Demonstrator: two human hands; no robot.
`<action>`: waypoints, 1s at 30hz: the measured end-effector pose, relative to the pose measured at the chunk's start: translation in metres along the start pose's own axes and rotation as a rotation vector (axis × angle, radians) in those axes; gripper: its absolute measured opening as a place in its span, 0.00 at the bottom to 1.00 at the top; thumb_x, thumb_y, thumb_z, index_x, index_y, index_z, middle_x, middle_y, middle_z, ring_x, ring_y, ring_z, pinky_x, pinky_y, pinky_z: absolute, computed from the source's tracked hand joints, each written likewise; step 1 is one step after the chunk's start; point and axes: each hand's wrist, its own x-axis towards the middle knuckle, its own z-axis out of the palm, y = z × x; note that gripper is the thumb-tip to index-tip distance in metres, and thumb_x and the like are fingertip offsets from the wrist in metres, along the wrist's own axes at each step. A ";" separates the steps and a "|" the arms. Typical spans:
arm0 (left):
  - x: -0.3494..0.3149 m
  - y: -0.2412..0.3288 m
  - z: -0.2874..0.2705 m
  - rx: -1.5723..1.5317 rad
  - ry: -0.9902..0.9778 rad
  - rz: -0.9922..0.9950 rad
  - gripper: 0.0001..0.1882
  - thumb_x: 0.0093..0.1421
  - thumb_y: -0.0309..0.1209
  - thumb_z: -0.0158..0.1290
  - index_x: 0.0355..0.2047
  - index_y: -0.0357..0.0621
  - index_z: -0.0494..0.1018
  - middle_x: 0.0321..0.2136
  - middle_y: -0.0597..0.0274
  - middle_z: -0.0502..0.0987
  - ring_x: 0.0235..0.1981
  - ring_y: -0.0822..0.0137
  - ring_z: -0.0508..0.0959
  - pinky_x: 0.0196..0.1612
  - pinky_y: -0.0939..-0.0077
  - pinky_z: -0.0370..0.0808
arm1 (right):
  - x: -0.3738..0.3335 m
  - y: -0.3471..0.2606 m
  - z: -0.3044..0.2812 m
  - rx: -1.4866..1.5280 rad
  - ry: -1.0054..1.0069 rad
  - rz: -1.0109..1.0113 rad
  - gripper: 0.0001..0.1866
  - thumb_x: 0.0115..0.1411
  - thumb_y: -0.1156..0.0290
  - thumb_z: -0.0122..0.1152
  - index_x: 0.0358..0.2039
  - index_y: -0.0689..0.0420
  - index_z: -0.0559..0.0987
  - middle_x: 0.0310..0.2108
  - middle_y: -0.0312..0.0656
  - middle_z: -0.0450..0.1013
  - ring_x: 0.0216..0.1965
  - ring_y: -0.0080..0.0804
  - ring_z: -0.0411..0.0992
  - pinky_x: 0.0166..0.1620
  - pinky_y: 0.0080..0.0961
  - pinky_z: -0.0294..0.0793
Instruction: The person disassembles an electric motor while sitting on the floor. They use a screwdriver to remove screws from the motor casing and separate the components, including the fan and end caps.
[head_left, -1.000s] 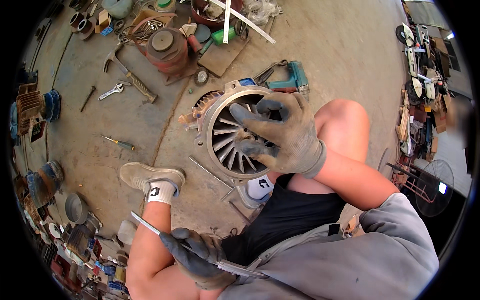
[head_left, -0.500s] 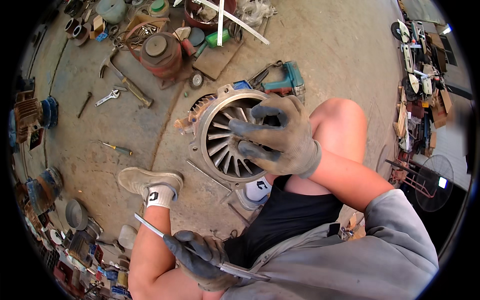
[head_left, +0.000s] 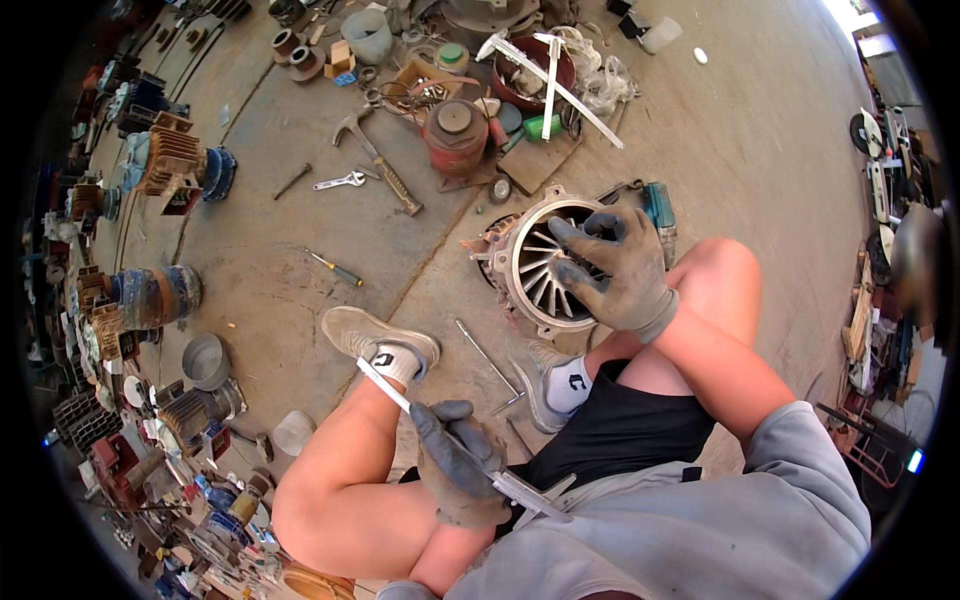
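Observation:
My left hand (head_left: 462, 465), in a grey-coated work glove, is closed around a metal vernier caliper (head_left: 528, 494). The caliper slants across my lap, its beam pointing up and left past my shin and its jaws by my shirt. Ahead of my right knee, a round cast-metal motor housing (head_left: 515, 268) stands on the floor, with radial fins (head_left: 545, 285) inside its rim. Over its right side is my gloved right hand (head_left: 630, 275), fingers bent and spread. Its fingertips are at the fins; contact is unclear, and nothing shows in its grasp.
Left of the housing lie a screwdriver (head_left: 335, 268), a hammer (head_left: 378, 165), an adjustable wrench (head_left: 340, 182) and a T-handled rod (head_left: 487, 355). Behind it are a red pot-like container (head_left: 455, 140), a teal power tool (head_left: 658, 208) and a basin with white calipers (head_left: 552, 92). Motors (head_left: 155, 297) line the left.
The view has shifted, so the floor items sit farther right and lower. My right hand has drawn back slightly over the housing, its fingers more bent. The left hand keeps the caliper.

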 end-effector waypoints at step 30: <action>-0.012 0.010 0.013 -0.085 -0.304 0.444 0.32 0.79 0.60 0.42 0.37 0.43 0.78 0.15 0.64 0.73 0.11 0.72 0.69 0.16 0.76 0.67 | 0.066 -0.058 -0.104 -0.347 -0.855 -0.302 0.35 0.64 0.59 0.70 0.69 0.59 0.75 0.59 0.60 0.78 0.56 0.55 0.79 0.61 0.40 0.78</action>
